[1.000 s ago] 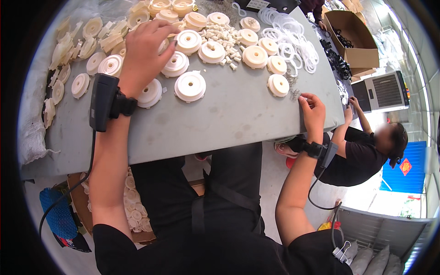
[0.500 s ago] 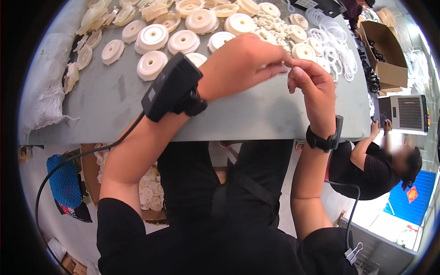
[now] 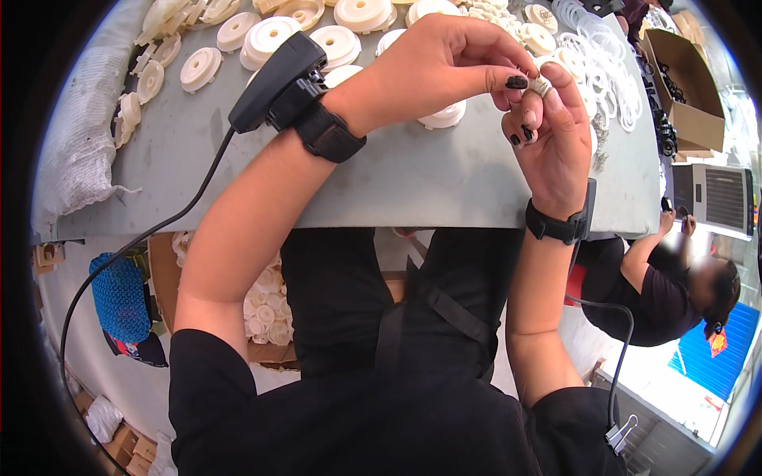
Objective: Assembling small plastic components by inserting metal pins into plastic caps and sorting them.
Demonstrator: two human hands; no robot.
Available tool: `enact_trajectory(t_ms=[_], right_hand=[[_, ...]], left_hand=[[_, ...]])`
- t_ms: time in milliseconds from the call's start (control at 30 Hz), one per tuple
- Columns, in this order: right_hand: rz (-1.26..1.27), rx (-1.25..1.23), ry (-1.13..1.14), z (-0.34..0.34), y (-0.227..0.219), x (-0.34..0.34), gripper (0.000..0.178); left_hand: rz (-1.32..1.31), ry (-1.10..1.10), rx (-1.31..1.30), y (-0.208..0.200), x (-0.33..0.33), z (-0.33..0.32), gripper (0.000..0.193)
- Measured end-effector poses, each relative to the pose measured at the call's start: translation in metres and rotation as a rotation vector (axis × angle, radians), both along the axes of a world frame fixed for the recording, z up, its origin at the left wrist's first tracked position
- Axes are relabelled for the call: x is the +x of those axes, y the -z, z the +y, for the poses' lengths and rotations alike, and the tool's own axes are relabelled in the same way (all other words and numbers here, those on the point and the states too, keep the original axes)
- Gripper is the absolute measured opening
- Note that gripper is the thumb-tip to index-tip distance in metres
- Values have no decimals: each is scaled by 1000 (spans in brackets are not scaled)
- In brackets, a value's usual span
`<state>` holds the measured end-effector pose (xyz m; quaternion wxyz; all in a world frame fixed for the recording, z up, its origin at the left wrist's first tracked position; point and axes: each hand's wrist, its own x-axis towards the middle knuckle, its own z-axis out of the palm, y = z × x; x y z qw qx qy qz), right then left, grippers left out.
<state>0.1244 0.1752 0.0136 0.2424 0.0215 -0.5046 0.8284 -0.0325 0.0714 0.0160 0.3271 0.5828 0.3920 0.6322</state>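
Above the table, my right hand (image 3: 562,139) pinches a small off-white plastic piece (image 3: 541,86) between thumb and fingers. From the left comes my left hand (image 3: 432,71), its thumb and fingertips closed right beside that piece. Whether the left fingers grip the piece or something finer is hidden. Beyond and beneath the hands lie cream plastic discs with centre holes (image 3: 337,45). A pile of small cream pieces (image 3: 486,11) sits past my fingertips, and clear white plastic rings (image 3: 623,94) lie to the right of it.
The grey table (image 3: 413,186) ends just before my lap. A white woven sack (image 3: 87,119) lines its left side. Below stands a carton of white parts (image 3: 268,313). At right are an open cardboard box (image 3: 683,87) and another person (image 3: 651,285) at work.
Both hands have turned, showing the fingertips and the small piece between them. My left hand has shifted slightly up and right. The view has moved a little.
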Motion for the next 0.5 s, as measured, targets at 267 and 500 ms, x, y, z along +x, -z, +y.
enact_trajectory(t_ms=[267, 500], right_hand=[[173, 18, -100, -1, 3, 2, 33], [153, 37, -131, 1, 2, 3, 27]], left_hand=[[-57, -10, -55, -2, 5, -2, 19], [-3, 2, -35, -5, 2, -6, 19]])
